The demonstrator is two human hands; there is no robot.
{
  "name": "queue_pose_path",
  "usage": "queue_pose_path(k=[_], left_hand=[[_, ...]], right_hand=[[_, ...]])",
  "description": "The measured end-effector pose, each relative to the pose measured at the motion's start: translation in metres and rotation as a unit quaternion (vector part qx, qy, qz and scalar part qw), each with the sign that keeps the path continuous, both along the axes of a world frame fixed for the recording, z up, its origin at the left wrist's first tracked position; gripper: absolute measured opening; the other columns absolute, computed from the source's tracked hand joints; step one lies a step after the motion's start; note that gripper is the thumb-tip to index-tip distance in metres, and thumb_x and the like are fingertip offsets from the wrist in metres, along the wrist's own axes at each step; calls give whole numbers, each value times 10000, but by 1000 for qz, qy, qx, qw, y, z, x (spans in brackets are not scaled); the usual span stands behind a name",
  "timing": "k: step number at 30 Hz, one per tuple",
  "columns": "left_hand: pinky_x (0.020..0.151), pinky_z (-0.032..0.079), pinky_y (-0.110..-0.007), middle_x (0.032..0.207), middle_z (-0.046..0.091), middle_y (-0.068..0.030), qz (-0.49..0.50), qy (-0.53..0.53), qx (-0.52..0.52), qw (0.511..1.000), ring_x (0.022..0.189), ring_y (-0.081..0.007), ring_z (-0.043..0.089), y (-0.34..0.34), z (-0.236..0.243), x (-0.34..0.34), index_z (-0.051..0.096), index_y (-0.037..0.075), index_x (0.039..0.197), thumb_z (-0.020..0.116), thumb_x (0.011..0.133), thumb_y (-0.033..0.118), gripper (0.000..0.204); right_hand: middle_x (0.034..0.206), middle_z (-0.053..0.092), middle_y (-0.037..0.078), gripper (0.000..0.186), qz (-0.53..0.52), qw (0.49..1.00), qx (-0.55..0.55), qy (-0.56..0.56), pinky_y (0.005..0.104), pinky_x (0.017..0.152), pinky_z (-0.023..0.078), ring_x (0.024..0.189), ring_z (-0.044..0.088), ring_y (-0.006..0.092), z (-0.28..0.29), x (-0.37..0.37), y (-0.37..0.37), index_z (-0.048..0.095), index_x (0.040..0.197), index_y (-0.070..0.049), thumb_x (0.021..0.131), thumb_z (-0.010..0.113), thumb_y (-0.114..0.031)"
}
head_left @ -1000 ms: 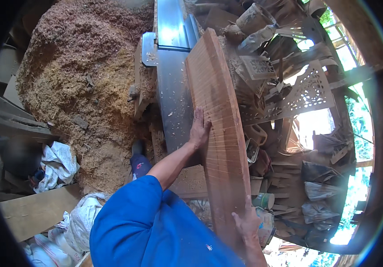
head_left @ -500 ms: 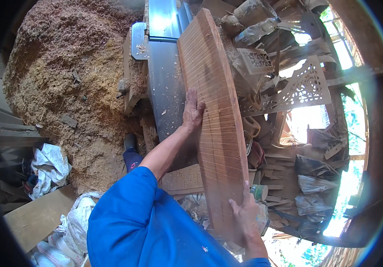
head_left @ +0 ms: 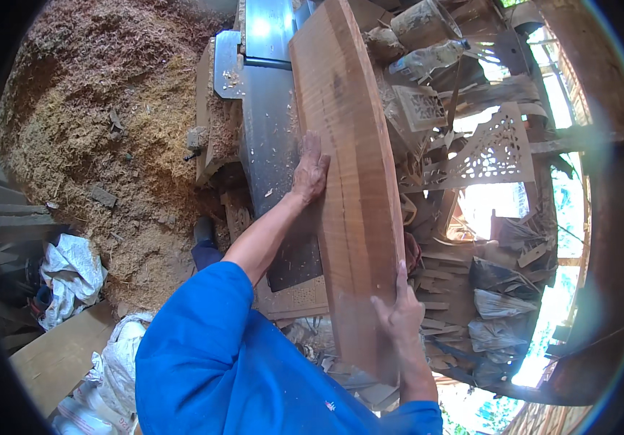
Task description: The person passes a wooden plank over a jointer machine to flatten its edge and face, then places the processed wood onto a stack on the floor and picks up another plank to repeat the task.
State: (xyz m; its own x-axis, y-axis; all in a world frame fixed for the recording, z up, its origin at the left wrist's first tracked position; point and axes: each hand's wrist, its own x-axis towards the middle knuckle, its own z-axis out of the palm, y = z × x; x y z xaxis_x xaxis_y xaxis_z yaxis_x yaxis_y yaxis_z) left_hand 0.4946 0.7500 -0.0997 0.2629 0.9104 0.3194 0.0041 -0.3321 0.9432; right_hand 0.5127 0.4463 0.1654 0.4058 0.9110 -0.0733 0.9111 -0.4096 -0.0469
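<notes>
A long, wide wooden board [head_left: 352, 181] stands tilted along a metal machine table [head_left: 265, 123], which looks like a jointer's bed strewn with shavings. My left hand [head_left: 312, 170] lies flat against the board's broad face, fingers pointing away from me. Toward the near end, my right hand [head_left: 399, 315] holds the board's right edge, its index finger stretched along the edge and its thumb apart on the face. The other fingers of that hand are partly hidden. Beyond my left hand, a shiny metal plate [head_left: 268, 32] continues the table.
A big heap of shavings [head_left: 87, 109] rises on the left. White sacks [head_left: 72, 275] and a flat panel [head_left: 65, 355] lie at lower left. On the right are a plastic bottle [head_left: 428, 59], a pierced carved panel [head_left: 489, 152], wood offcuts [head_left: 435, 290] and plastic bags [head_left: 500, 304].
The board has slid a little away from me along the table. Both hands have shifted slightly the same way with it. Fine stripes across its face no longer show.
</notes>
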Motion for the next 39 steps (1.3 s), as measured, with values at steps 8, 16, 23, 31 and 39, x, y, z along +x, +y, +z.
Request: queue_pose_path(k=[8,16,23,31,39], left_hand=[[1235,78,-410,1619,43,-279,-54,27,-8,998,1514,-393,44,-25,0,-15,59,-38,1555,319,1067,382,694],[1232,93,-448,1613,56,-291,-42,3,-12,999,1504,-429,58,-35,5,-15,78,-31,1556,346,1063,396,706],[1230,49,-458,1612,4,-302,-67,-38,-62,995,1504,-446,1,-119,47,-24,40,-19,1561,341,1052,460,761],[1217,55,-514,1604,55,-311,-9,-61,-67,996,1498,-461,48,-108,79,-7,57,-42,1556,309,1011,589,870],[1215,77,-519,1599,94,-310,31,-64,-54,996,1493,-462,87,4,71,13,85,-49,1550,310,1003,615,889]], right_hand=[[840,633,182,1121,28,999,23,-12,471,654,542,713,646,385,-5,12,104,145,1591,-228,712,840,-227],[830,665,231,1157,30,999,7,-24,514,695,547,767,675,425,-11,26,207,84,1593,-247,721,845,-245],[836,692,256,1123,34,999,14,-39,513,723,558,780,687,442,-14,37,289,91,1588,-250,743,829,-293],[964,711,251,1069,11,995,-12,-98,496,823,562,925,696,424,-6,41,392,132,1583,-264,767,817,-362],[1168,668,263,1046,23,994,11,-106,451,948,516,1106,647,402,-14,63,512,211,1571,-244,731,821,-378]])
